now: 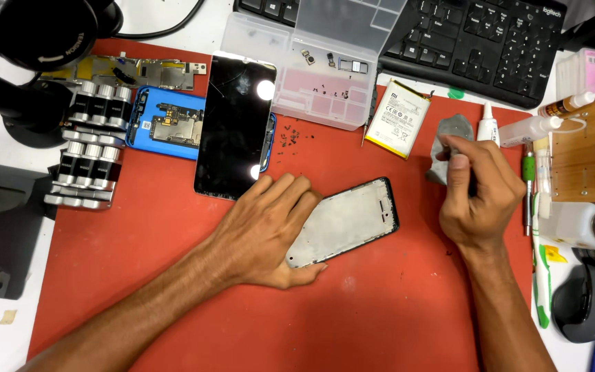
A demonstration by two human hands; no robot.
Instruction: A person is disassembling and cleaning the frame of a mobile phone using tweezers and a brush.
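left hand (270,231) flat, pinning phone frame (349,222) to red mat (173,275) | right hand (480,196) pinching grey cloth (449,134)

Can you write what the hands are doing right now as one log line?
left hand: pressing down phone frame | right hand: gripping grey cloth | surface: red mat

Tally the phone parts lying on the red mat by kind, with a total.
Frame, under the left hand: 1
Cracked screen: 1
Blue back shell with board: 1
Battery: 1
Metal shield plate: 1
Total: 5
The right hand holds a grey cloth, not counted.
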